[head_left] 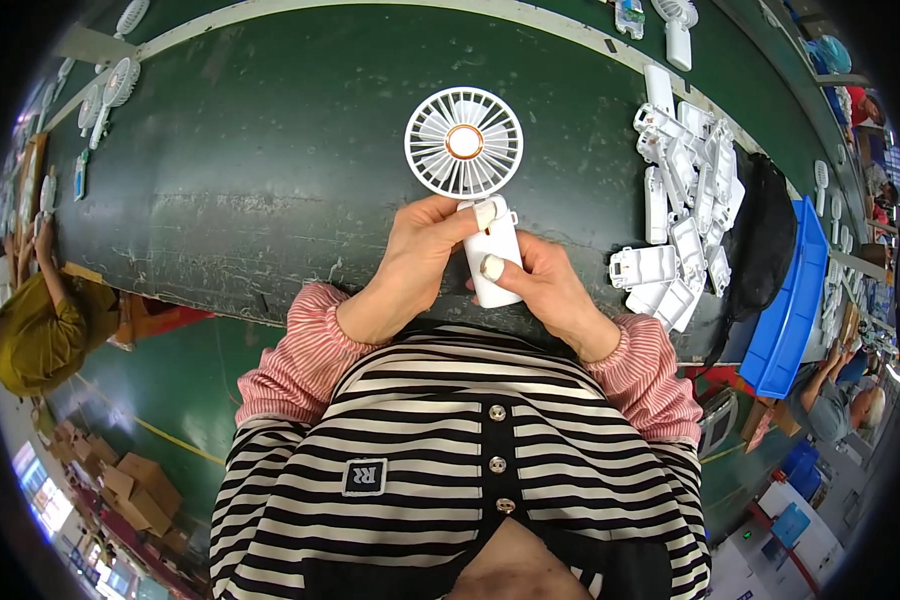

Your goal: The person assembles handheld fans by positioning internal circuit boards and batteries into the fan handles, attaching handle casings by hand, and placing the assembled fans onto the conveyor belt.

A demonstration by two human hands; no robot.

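the white handheld fan [494,245] is in front of you, its round head [464,142] at 12 o'clock of its handle. the handle sits at 3 o'clock from your left hand [413,250] and at 10 o'clock from your right hand [558,290]; both are clamped on it, left thumb across the upper part, right thumb on the lower part. most of your fingers go out of sight behind the handle, and i cannot tell whether the round head rests on the green tabletop [270,180] or hangs just above it. the pale stuff on your thumb tips is too small to make out. at 3 o'clock from the fan lies a loose heap of white plastic casings [682,210], some half buried, then a black bag-like thing [765,240], and beyond it a blue tray [785,300]. at 10 o'clock small white fans [118,85] sit near the dark rim, and at 1 o'clock another white fan [678,45] is cut off by the top edge. at 7 o'clock, on your striped shirt [440,440], a dark square patch [365,478] bears light lettering, upside down here.
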